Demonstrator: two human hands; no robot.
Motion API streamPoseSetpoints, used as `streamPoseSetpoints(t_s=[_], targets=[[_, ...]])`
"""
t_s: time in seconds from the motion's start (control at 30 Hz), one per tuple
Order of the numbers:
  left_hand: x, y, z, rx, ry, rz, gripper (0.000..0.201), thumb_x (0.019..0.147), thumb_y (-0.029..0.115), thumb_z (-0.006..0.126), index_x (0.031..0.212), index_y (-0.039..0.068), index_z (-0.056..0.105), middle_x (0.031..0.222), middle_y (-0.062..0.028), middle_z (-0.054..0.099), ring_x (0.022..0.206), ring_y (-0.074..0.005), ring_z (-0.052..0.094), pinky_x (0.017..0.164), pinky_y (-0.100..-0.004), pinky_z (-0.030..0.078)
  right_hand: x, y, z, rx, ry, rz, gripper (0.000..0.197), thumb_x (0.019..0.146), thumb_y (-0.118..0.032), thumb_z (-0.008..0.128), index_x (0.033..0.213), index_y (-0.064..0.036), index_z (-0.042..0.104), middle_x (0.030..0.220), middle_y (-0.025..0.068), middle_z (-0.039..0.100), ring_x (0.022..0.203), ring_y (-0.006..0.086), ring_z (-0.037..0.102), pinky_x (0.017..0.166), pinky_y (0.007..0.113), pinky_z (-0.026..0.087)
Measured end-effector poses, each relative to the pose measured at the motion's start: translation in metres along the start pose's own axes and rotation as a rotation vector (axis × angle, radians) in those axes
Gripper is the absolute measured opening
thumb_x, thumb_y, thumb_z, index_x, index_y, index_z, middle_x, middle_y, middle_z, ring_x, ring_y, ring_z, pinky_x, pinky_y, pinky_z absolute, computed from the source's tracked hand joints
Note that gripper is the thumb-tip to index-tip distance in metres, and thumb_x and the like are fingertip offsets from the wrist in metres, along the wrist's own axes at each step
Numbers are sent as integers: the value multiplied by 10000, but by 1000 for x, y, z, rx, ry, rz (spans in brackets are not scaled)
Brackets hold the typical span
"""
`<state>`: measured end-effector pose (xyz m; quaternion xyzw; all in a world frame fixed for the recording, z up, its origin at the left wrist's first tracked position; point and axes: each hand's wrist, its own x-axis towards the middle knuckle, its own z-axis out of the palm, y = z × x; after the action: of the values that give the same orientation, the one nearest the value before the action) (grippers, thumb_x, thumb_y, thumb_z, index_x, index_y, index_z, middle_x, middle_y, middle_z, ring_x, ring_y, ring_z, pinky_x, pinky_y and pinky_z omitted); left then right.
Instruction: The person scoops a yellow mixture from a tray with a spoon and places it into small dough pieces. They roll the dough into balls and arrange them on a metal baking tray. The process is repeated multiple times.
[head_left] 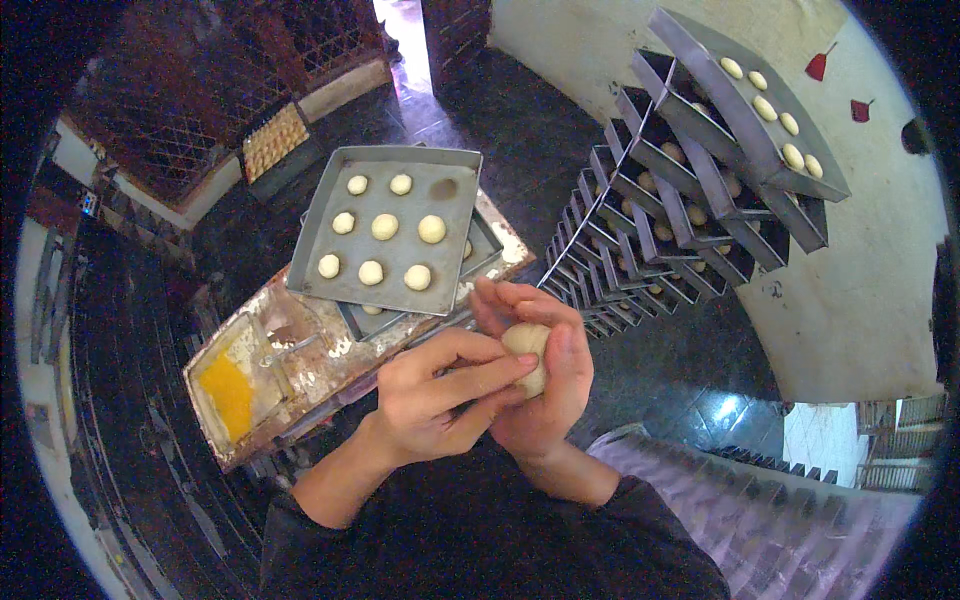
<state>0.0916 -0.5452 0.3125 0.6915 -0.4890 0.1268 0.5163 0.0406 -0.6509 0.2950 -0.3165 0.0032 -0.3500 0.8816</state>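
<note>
A pale, smooth dough ball [535, 343] rests in the cupped palm of my right hand [565, 375], whose fingers curl around its far and right sides. My left hand [440, 390] presses its fingertips and thumb onto the dough's near left side. Just beyond the hands, a square grey metal tray [395, 292] holds several round dough balls [384, 227] in loose rows. A dark round stain marks its far right corner. Beneath it sits another tray [488, 240], turned at an angle and mostly covered, with bits of dough showing at its edges.
A worn, stained table [310, 320] bears the trays and a shallow pan of yellow filling-like stuff [228, 393]. At right rises a tall crisscross stack of metal trays [690, 150] holding dough pieces. Purplish plastic sheeting [740, 520] lies lower right. Small brownish pieces fill a tray [275, 140] far left.
</note>
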Motion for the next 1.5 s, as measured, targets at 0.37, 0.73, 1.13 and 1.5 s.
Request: streamPoseSetpoints(t_s=[0.37,0.73,1.13,1.5], targets=[[28,-62,59,-605,-197,-535,1101,790,254,850,1633,74,167,1715,-202,75,1572,-371,160,1250,-543,167,18,12,-75,-42,55,71,281,1087,-252,512,1065,16,595,1066,213,668,1016,330,686,925,488,576],[13,-196,51,-1218,-276,-1088,1075,738,132,893,1619,105,279,1665,-123,291,1522,-305,305,1208,-465,334,70,110,-101,-118,254,340,282,1067,-264,553,1039,8,624,1029,180,686,936,310,703,839,426,597],[-89,-401,-43,-541,120,-1413,555,903,85,756,1405,34,525,1462,-111,536,1306,-223,540,1052,-376,464,287,368,-198,-1638,-470,28,324,1003,-204,649,1209,44,684,1185,176,725,1085,348,708,950,409,549],[-81,-431,-73,-689,-33,-1299,395,913,56,733,1285,76,601,1426,-109,552,1241,-202,580,1029,-355,475,319,423,-202,-2047,-840,119,742,991,-463,583,1529,14,398,1562,299,386,1447,506,345,1200,580,298]])
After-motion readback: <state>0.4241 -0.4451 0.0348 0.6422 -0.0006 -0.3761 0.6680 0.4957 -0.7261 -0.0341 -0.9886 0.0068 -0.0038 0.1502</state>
